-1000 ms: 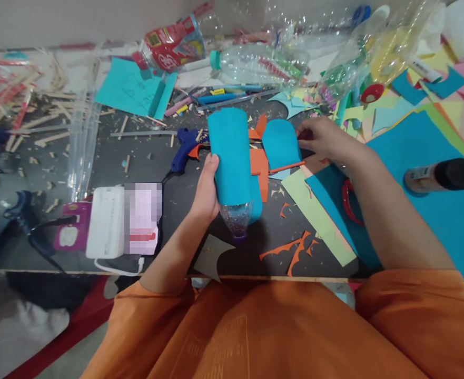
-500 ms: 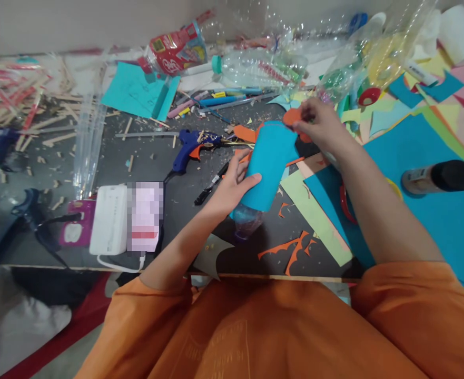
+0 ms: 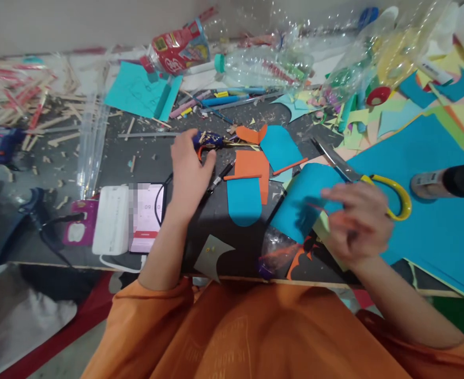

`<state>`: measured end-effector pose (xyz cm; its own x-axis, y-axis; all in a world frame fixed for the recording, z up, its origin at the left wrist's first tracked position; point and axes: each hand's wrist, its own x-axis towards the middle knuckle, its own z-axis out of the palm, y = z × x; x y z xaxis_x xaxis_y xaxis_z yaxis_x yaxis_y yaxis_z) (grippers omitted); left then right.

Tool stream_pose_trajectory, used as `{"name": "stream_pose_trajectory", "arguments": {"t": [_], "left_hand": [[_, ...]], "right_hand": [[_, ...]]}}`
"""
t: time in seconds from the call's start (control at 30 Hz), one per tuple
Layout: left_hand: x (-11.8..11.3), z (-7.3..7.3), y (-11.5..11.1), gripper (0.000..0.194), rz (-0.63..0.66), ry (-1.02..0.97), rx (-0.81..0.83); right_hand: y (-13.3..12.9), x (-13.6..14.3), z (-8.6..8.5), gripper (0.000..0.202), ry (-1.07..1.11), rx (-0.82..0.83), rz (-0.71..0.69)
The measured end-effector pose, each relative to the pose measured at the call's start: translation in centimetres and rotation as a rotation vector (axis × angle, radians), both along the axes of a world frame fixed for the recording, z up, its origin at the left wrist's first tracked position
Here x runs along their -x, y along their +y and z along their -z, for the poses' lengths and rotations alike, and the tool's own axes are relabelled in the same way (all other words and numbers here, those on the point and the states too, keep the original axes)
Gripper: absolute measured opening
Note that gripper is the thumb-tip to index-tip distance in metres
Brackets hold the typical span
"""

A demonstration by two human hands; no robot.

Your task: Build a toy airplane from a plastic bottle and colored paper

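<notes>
My left hand (image 3: pixel 190 171) is over the blue glue gun (image 3: pixel 211 139), its fingers curved round the handle. My right hand (image 3: pixel 356 223) is blurred at the right, with something orange at its fingers. Just left of it lies a bottle wrapped in blue paper (image 3: pixel 305 197), its clear end toward me. Yellow-handled scissors (image 3: pixel 400 197) lie open beyond my right hand. Between my hands are a rounded blue paper piece (image 3: pixel 244 202), an orange paper piece (image 3: pixel 247 162) and another blue piece (image 3: pixel 281 147).
At the left are a phone (image 3: pixel 148 221), a white power bank (image 3: pixel 110 221) and dark pliers (image 3: pixel 34 210). Plastic bottles (image 3: pixel 263 68) line the back. A black-capped bottle (image 3: pixel 445 183) lies on blue sheets at the right. Paper scraps and sticks litter the table.
My left hand has left the blue-wrapped bottle and moved left to the glue gun. The bottle now lies lower and further right. My right hand has come down toward me. The scissors are now uncovered.
</notes>
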<state>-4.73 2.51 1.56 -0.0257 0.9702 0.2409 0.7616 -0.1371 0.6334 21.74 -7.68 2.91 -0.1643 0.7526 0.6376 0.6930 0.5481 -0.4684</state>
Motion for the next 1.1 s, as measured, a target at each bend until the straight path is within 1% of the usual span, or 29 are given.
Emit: {"name": "stream_pose_trajectory", "arguments": {"t": [0.03,0.07,0.1,0.13,0.17,0.3,0.4,0.47,0.57,0.67,0.73,0.77,0.83,0.87,0.93,0.97,1.0,1.03,1.07,1.1], "left_hand": [[0.6,0.0,0.2,0.045,-0.041,0.08,0.024],[0.9,0.0,0.3,0.046,-0.071,0.142,0.058],[1.0,-0.1,0.3,0.046,-0.091,0.193,0.096],[1.0,-0.1,0.3,0.047,-0.105,0.232,0.13],[0.8,-0.2,0.2,0.047,-0.114,0.266,0.158],[0.1,-0.5,0.2,0.052,-0.171,0.375,0.244],[0.3,-0.7,0.5,0.048,-0.231,0.434,0.299],[0.6,-0.7,0.7,0.044,-0.247,0.46,0.317],[0.9,-0.6,1.0,0.037,-0.247,0.46,0.309],[1.3,-0.4,1.2,0.033,-0.248,0.406,0.261],[1.6,-0.4,1.2,0.033,-0.269,0.348,0.25],[1.7,-0.5,1.2,0.032,-0.284,0.312,0.248],[1.8,-0.9,1.1,0.032,-0.303,0.227,0.224],[1.8,-1.2,1.1,0.032,-0.309,0.179,0.205],[1.5,-2.0,0.9,0.033,-0.312,0.085,0.175],[1.3,-2.3,0.9,0.032,-0.318,0.049,0.186],[1.2,-2.6,0.8,0.03,-0.32,0.018,0.196],[1.0,-2.8,0.7,0.031,-0.316,-0.016,0.197],[0.9,-2.8,0.7,0.032,-0.297,-0.056,0.186],[0.9,-2.6,0.6,0.035,-0.266,-0.106,0.169]], "right_hand": [[-0.8,0.4,-0.1,0.013,-0.123,-0.046,-0.15],[-1.2,0.7,0.0,0.012,-0.218,-0.013,-0.277],[-1.2,1.0,0.2,0.011,-0.254,-0.026,-0.343],[-1.0,1.3,0.5,0.01,-0.272,-0.021,-0.372],[-0.5,1.4,0.8,0.01,-0.29,0.001,-0.37],[2.4,1.0,1.9,0.015,-0.248,0.047,-0.263],[4.9,0.8,2.2,0.014,-0.186,0.026,-0.231],[6.8,1.1,2.3,0.016,-0.164,0.007,-0.213],[10.0,2.1,2.6,0.021,-0.143,-0.072,-0.192],[12.6,3.1,2.8,0.025,-0.067,-0.118,-0.105],[13.0,3.5,2.5,0.029,0.07,-0.131,-0.011],[12.7,3.6,2.3,0.03,0.17,-0.136,0.046],[11.1,3.7,1.7,0.03,0.393,-0.125,0.142],[9.9,3.8,1.4,0.03,0.483,-0.091,0.157],[7.2,3.9,0.9,0.035,0.59,0.027,0.08],[5.9,4.0,0.8,0.033,0.558,0.135,-0.039],[4.8,4.1,0.7,0.029,0.453,0.26,-0.218],[4.0,4.3,0.7,0.029,0.349,0.35,-0.383],[3.5,4.5,0.8,0.031,0.26,0.403,-0.511],[3.4,4.7,0.9,0.032,0.173,0.457,-0.578]]}}
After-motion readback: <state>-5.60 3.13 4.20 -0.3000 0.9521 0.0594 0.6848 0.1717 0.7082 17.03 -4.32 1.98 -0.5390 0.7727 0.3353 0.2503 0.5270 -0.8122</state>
